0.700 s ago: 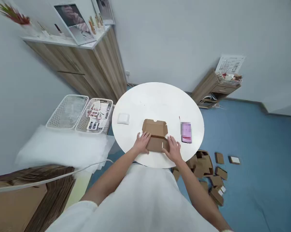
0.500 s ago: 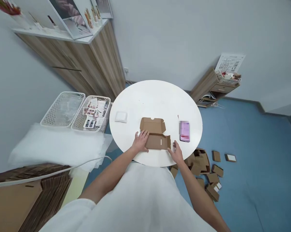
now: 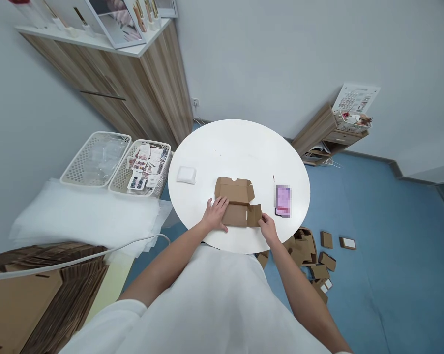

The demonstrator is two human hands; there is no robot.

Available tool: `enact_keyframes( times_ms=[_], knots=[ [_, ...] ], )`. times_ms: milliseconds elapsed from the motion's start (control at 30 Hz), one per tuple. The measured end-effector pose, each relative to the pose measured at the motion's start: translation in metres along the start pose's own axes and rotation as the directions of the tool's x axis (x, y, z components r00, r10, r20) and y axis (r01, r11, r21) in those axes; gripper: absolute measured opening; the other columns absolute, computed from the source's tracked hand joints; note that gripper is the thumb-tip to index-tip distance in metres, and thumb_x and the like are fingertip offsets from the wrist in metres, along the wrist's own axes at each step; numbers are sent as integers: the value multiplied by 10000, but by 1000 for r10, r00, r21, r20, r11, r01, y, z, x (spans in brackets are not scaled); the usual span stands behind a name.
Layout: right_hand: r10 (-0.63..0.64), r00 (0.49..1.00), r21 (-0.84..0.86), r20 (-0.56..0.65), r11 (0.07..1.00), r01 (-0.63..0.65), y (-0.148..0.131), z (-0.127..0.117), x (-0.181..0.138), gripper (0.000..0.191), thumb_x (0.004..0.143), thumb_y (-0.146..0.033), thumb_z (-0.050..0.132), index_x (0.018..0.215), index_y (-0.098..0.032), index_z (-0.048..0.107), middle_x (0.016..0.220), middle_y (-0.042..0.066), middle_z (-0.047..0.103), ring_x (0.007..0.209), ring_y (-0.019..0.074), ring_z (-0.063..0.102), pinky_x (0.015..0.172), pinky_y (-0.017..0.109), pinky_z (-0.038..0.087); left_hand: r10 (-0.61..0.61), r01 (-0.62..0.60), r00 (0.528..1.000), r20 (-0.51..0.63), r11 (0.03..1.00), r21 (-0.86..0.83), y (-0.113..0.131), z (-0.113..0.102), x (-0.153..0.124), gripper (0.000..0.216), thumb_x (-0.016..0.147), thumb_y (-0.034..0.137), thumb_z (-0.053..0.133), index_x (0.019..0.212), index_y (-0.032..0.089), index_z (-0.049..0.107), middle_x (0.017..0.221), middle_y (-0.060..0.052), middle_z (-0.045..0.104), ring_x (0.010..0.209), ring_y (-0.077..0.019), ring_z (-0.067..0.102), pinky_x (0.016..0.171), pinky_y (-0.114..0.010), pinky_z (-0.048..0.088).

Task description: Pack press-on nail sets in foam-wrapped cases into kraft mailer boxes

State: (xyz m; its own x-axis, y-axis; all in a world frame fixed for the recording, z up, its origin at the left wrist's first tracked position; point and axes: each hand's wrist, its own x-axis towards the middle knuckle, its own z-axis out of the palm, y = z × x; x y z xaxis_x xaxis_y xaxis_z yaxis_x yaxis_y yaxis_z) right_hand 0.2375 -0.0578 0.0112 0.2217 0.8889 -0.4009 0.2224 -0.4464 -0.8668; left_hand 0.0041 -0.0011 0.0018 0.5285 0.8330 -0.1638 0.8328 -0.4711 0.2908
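A brown cardboard mailer box (image 3: pixel 234 191) lies partly unfolded on the white round table (image 3: pixel 240 142), its lid laid back toward the far side. My left hand (image 3: pixel 216 215) rests over the left edge of the box with its fingers spread. At the opposite end, my right hand (image 3: pixel 268 229) pinches the outer edge of the side flap (image 3: pixel 254 215). This flap is folded over toward the base, beside a narrow white slot. The underside of the right fingers is hidden.
On the table are a white packet (image 3: pixel 186 175) at left and a phone with a blurred screen (image 3: pixel 282 200) at right. Two white baskets (image 3: pixel 92 160), white foam sheets (image 3: pixel 85 211) and stacked flat cardboard (image 3: pixel 26 305) stand left. Several small boxes (image 3: pixel 327 239) lie on the floor at right.
My right hand has closed on the side flap, and the flap has turned inward from its more upright position. My left hand stays on the box. The view has shifted slightly.
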Motion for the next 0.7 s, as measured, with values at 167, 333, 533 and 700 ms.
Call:
enact_keyframes(
  times_ms=[167, 333, 533, 700],
  knots=[
    [-7, 999, 82, 41, 997, 4, -10, 16, -3, 367, 652, -180, 451, 1010, -193, 529, 1092, 68, 600, 987, 184, 574, 833, 317, 459, -8, 8, 1000, 9, 1000, -4, 0, -1, 0, 1160, 389, 607, 703, 1360, 175, 235, 1400, -150, 261, 1290, -366, 132, 1026, -509, 55],
    [10, 997, -19, 81, 1000, -8, -14, 28, -3, 361, 649, -225, 539, 1007, -211, 501, 1144, 70, 562, 1022, 188, 560, 792, 299, 467, 0, 0, 1000, 6, 1000, -6, 0, -1, 0, 1170, 396, 622, 687, 1366, 162, 222, 1402, -160, 256, 1285, -360, 148, 1025, -512, 60],
    [32, 998, -185, 45, 982, -23, -14, 30, 3, 445, 691, -374, 557, 1094, -219, 449, 1127, 73, 564, 927, 173, 594, 729, 278, 465, 10, -11, 1000, 26, 1000, 22, 0, -3, 0, 1182, 387, 648, 675, 1365, 154, 232, 1404, -163, 251, 1287, -371, 131, 1020, -513, 69],
    [63, 997, -428, -41, 901, -74, -8, 32, 18, 284, 699, -350, 540, 942, -202, 524, 870, 38, 637, 783, 170, 592, 673, 278, 427, 52, -53, 999, 16, 997, 51, 0, -6, -1, 1185, 400, 702, 628, 1364, 133, 237, 1403, -168, 254, 1293, -373, 109, 1023, -504, 65]
  ],
)
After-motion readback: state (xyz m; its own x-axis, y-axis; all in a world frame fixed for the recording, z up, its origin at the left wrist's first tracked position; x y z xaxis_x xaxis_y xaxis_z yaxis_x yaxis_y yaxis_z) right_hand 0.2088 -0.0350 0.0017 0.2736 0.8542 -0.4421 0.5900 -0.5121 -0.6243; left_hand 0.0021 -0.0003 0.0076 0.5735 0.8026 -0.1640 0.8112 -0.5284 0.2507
